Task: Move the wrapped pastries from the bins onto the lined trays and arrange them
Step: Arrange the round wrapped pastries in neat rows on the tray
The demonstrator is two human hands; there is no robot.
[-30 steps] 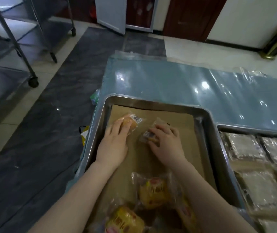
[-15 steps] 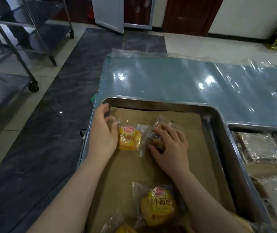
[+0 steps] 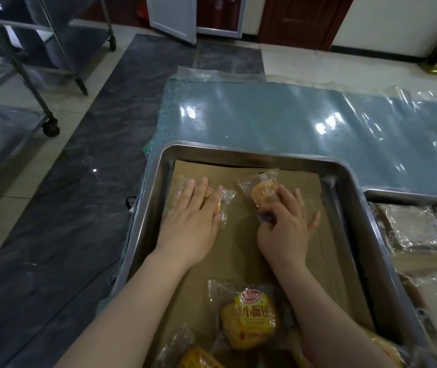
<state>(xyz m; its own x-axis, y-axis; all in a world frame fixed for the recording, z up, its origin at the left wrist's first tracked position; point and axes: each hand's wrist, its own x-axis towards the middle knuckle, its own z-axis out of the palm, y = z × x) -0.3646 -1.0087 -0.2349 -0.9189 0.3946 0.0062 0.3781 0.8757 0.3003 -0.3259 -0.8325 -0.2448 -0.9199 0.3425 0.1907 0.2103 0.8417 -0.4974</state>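
The left hand [image 3: 193, 216] presses flat, fingers straight, on one wrapped pastry [image 3: 216, 204]. The right hand [image 3: 283, 227] pinches a second pastry [image 3: 263, 192]. At least two more pastries [image 3: 249, 320] lie by the wrists in the lined tray [image 3: 238, 153].

Blue plastic-covered table [image 3: 278, 120] w/ lined tray [image 3: 238, 153], 2nd tray [image 3: 411, 193] just beside on rt.

Wheeled steel rack [image 3: 52, 46], brown door [image 3: 299, 19]

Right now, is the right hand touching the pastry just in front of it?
Touching. The head view shows the right hand pinching the pastry at its near end, with curled fingers on the wrapper.
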